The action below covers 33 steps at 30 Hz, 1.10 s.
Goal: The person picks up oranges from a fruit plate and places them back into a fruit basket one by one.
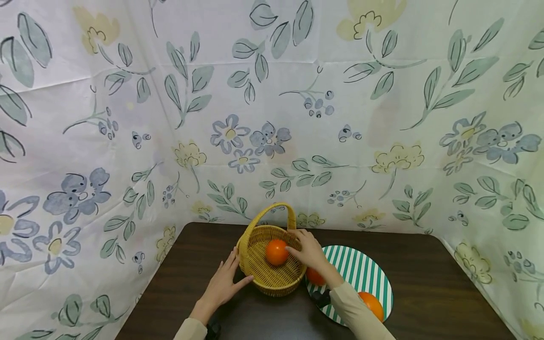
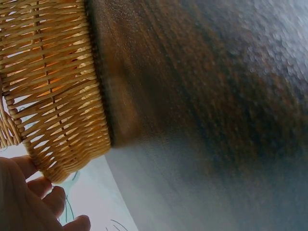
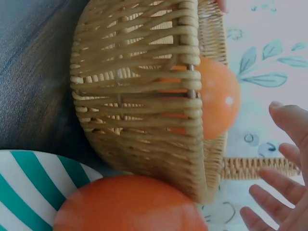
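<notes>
A yellow wicker basket [image 1: 278, 286] with a tall arched handle stands on the table, an orange [image 1: 276, 252] lying inside it. My left hand [image 1: 221, 282] touches the basket's left side with extended fingers; the left wrist view shows its fingertips by the woven rim. Over the right rim reaches my right hand [image 1: 310, 250], thumb near the orange. In the right wrist view that hand [image 3: 284, 187] is spread, with a gap between it and the orange [image 3: 221, 98]. A second orange [image 1: 315, 276] sits beside the basket, partly behind the right arm.
Right of the basket is a round plate [image 1: 357, 264] with green and white stripes. Another orange [image 1: 372, 306] lies on its near right part, partly covered by the right sleeve. A dark wooden table [image 1: 429, 283] meets a floral cloth [image 1: 297, 141] behind and at the sides.
</notes>
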### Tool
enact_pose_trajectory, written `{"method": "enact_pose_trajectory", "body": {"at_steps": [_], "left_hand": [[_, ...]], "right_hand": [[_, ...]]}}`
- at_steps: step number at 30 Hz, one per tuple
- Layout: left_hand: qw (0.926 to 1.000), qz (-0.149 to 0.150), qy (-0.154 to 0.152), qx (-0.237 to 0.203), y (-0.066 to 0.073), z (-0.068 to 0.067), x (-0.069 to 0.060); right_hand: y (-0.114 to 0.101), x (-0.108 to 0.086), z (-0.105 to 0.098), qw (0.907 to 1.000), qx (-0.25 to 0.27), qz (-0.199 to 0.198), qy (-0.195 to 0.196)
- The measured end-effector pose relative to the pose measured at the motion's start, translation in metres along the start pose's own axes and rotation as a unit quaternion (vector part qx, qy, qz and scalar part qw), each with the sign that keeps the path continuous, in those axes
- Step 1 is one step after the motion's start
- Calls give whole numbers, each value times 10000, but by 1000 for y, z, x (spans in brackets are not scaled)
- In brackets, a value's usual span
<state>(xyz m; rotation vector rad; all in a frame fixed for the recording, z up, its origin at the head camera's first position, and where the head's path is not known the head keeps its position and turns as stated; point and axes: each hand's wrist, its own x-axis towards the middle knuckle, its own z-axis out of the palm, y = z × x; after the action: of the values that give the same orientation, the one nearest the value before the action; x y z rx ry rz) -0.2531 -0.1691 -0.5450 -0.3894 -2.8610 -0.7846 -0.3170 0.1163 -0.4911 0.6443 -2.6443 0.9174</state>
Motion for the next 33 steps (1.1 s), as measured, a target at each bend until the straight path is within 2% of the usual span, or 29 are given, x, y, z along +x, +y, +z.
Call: {"method": "enact_pose_trajectory", "body": {"at_steps": [9, 14, 26, 33], "left_hand": [[10000, -37, -48, 30, -2, 1, 0], [10000, -19, -38, 25, -2, 1, 0], [9999, -103, -47, -26, -3, -4, 3], [9998, -84, -150, -111, -3, 1, 0]], "right_hand": [[5, -4, -11, 9999, 54, 36, 80], [11, -8, -16, 9998, -124, 59, 127], [20, -12, -29, 9990, -56, 367, -257], [27, -21, -41, 9955, 29, 549, -770]]}}
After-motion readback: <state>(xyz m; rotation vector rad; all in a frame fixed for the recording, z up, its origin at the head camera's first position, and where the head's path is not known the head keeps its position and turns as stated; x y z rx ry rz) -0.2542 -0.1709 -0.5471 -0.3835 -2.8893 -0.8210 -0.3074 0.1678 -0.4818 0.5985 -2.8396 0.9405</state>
